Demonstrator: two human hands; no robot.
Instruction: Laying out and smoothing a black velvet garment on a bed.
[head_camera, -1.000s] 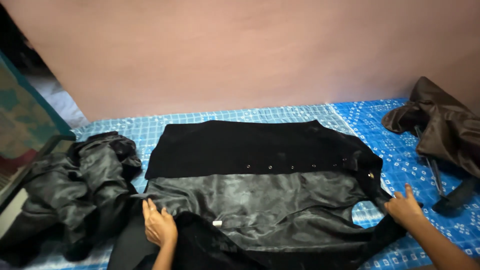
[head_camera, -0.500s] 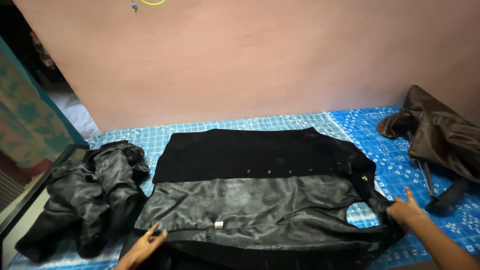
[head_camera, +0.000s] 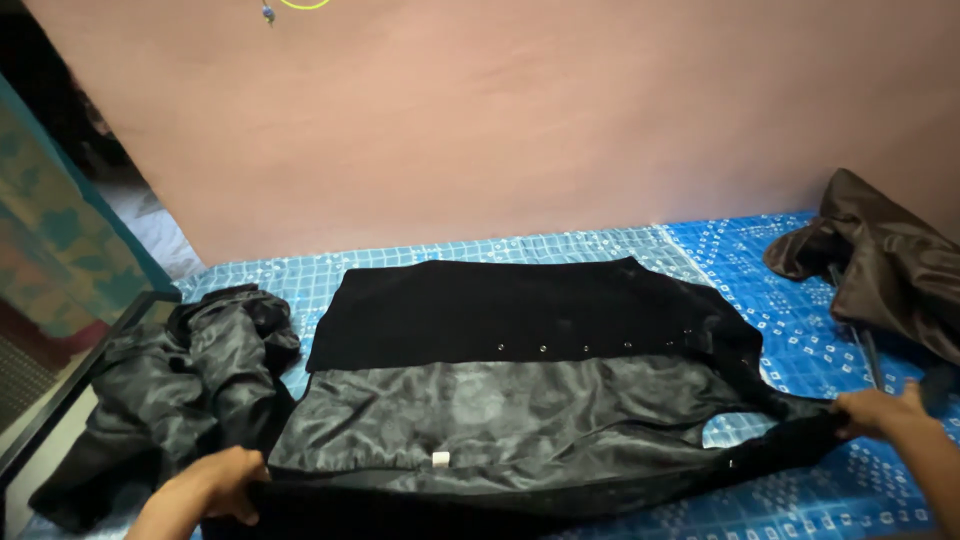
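Observation:
A black waistcoat (head_camera: 520, 390) lies spread on a blue patterned bedsheet (head_camera: 760, 260), its shiny grey lining facing up and a row of small studs across the middle. My left hand (head_camera: 215, 482) grips the garment's near left edge. My right hand (head_camera: 880, 412) grips its stretched near right end, by the armhole. The near edge is pulled taut between both hands.
A crumpled shiny dark garment (head_camera: 170, 390) sits at the left of the bed. A brown garment (head_camera: 890, 270) lies heaped at the right, over a dark hanger. A pink wall (head_camera: 520, 120) rises behind. The bed's dark frame edge (head_camera: 70, 390) runs along the left.
Both hands have closed on the waistcoat's near edge. My left hand moved left and my right hand moved right, stretching that edge out flat.

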